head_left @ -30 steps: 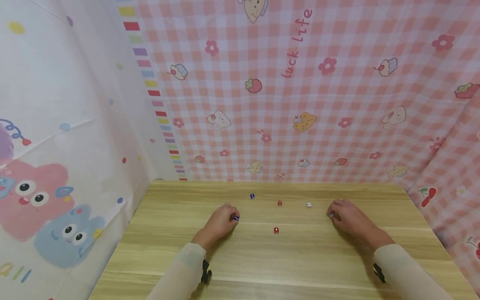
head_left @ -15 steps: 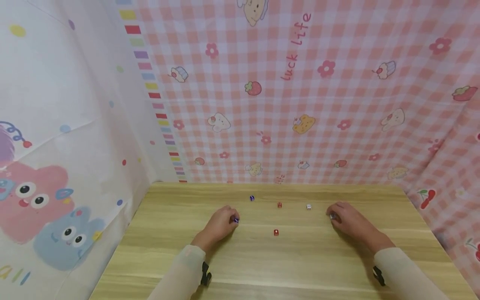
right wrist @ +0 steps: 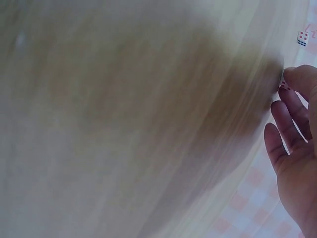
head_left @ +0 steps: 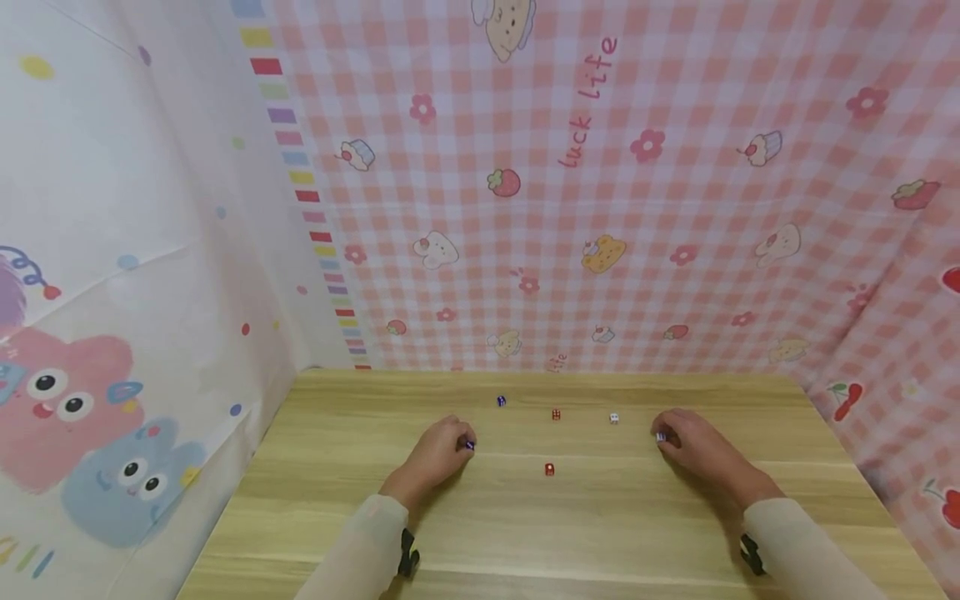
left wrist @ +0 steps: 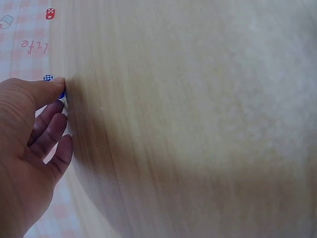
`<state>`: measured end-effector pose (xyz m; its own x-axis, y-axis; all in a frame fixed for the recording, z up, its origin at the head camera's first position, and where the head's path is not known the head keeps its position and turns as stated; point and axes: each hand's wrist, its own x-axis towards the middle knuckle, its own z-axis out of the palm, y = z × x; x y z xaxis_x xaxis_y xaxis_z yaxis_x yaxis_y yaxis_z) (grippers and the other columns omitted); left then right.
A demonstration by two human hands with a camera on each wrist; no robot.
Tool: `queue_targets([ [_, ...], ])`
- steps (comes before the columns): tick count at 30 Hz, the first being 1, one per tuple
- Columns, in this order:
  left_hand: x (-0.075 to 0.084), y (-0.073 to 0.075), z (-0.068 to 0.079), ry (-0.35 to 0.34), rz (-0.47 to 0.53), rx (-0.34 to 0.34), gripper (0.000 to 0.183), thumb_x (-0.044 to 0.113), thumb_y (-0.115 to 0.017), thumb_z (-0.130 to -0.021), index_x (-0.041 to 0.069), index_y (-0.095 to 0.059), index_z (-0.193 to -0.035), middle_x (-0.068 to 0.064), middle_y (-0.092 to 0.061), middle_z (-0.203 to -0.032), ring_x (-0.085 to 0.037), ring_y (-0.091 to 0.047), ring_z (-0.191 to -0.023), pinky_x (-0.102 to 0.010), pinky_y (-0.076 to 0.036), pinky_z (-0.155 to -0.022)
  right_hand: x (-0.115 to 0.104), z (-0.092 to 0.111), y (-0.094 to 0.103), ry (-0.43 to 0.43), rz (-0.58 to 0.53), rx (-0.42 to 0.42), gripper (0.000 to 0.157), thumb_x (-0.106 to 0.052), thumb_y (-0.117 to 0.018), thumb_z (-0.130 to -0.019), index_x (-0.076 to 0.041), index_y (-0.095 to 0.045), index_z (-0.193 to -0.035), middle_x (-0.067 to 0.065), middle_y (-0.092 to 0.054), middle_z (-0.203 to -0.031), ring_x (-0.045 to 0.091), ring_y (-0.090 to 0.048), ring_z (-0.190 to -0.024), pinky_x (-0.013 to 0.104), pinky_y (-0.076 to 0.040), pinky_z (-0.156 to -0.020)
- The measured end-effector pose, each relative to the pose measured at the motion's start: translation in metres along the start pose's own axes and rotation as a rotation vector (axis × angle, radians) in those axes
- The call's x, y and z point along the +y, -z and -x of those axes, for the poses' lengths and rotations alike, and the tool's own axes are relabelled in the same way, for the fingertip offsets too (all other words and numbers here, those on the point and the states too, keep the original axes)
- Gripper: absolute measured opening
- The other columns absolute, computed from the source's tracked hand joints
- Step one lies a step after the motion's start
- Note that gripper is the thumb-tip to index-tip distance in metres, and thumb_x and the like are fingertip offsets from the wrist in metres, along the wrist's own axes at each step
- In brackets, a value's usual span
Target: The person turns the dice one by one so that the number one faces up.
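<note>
My left hand (head_left: pixel 438 454) pinches a blue die (head_left: pixel 469 445) between thumb and fingertips, low over the wooden table. In the left wrist view only a sliver of that blue die (left wrist: pixel 63 93) shows below the thumb. On the other side, my right hand (head_left: pixel 693 442) pinches a white die (head_left: pixel 661 437); its thumb and fingers cover much of it. Between the hands lie a red die (head_left: pixel 550 469) nearer me and another red die (head_left: pixel 556 414) farther back. A second white die (head_left: pixel 614 418) rests left of my right hand, and a second blue die (head_left: pixel 501 401) lies beyond my left hand.
The light wooden table (head_left: pixel 585 533) ends at a pink checked cloth (head_left: pixel 465 208) hanging behind it. A white printed cloth (head_left: pixel 187 325) hangs along the left, and the pink checked cloth continues down the right side.
The whole head view has shifted slightly, with the table sitting a little lower. Both hands keep their dice at nearly the same places; more of the right hand's white die shows.
</note>
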<state>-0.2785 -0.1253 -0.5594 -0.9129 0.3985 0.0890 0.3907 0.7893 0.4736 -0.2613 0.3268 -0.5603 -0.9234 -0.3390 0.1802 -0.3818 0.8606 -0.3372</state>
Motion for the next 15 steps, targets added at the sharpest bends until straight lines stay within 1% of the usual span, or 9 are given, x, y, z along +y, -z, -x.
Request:
queue_targets([
  [5, -0.0005, -0.0001, 0.0011, 0.004, 0.002, -0.006, 0.007, 0.013, -0.071, -0.085, 0.016, -0.071, -0.091, 0.005, -0.057, -0.086, -0.009, -0.052, -0.078, -0.027, -0.048, -0.072, -0.0001, 0.0004, -0.0011, -0.003, -0.010, 0.007, 0.014, -0.009, -0.072, -0.084, -0.015, -0.064, -0.093, -0.003, -0.064, -0.093, 0.014, -0.059, -0.088, 0.038, -0.051, -0.077],
  [10, -0.0011, -0.0017, 0.0007, 0.019, -0.003, -0.011, 0.007, 0.014, -0.071, -0.085, 0.017, -0.071, -0.092, 0.006, -0.056, -0.086, -0.008, -0.052, -0.079, -0.026, -0.048, -0.073, 0.0011, -0.0006, -0.0018, -0.002, -0.009, 0.009, 0.013, -0.009, -0.072, -0.084, -0.015, -0.064, -0.091, -0.005, -0.063, -0.090, 0.011, -0.058, -0.086, 0.035, -0.050, -0.075],
  [15, -0.0009, -0.0011, 0.0005, 0.016, -0.005, -0.011, 0.008, 0.013, -0.071, -0.085, 0.017, -0.071, -0.092, 0.007, -0.056, -0.086, -0.008, -0.052, -0.079, -0.026, -0.048, -0.073, 0.0001, -0.0003, -0.0006, -0.004, -0.004, 0.012, 0.013, -0.009, -0.072, -0.083, -0.016, -0.064, -0.090, -0.005, -0.062, -0.088, 0.011, -0.056, -0.084, 0.035, -0.050, -0.074],
])
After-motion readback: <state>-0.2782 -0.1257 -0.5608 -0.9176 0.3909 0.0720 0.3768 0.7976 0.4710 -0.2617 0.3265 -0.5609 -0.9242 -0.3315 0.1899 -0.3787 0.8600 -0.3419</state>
